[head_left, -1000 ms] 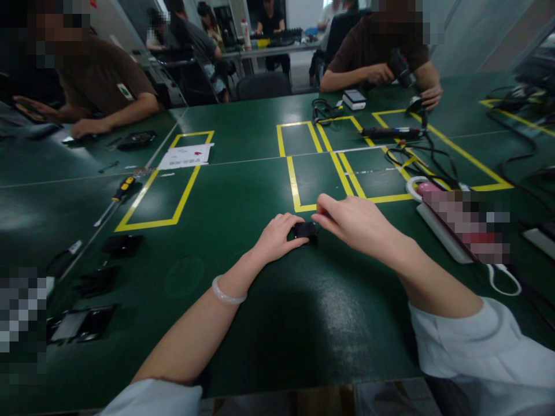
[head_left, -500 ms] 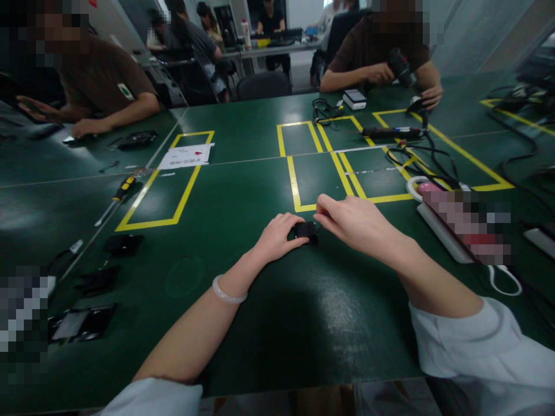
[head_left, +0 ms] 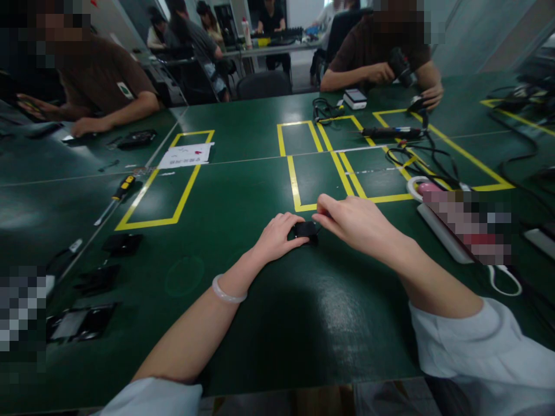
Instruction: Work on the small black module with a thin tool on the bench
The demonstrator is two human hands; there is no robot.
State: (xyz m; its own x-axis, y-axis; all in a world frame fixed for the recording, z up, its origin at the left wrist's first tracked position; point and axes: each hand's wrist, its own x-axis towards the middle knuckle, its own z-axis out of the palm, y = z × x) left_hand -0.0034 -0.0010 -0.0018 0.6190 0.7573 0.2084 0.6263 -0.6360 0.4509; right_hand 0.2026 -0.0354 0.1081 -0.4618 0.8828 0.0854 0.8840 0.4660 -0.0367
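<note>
My left hand (head_left: 277, 236) grips a small black block-like part (head_left: 306, 230) between thumb and fingers, low over the green table (head_left: 260, 323). A pale bracelet (head_left: 229, 293) circles that wrist. My right hand (head_left: 347, 216) is closed in a pinch at the part's right side, its fingertips almost touching it. Something thin and dark shows between those fingertips and the part, too small to name. The side of the part facing my left palm is hidden.
To the left lie a yellow-black screwdriver (head_left: 117, 197) and several dark parts (head_left: 96, 279). At right are a pink pixelated item (head_left: 459, 222), tangled black cables (head_left: 427, 164) and a black pen-like tool (head_left: 392, 133). A labelled paper (head_left: 186, 155) lies across yellow tape. Two co-workers sit opposite.
Both hands stay almost where they were around the black part; my right fingertips have shifted very slightly left. At far left, a co-worker's hand with a dark object has moved a little.
</note>
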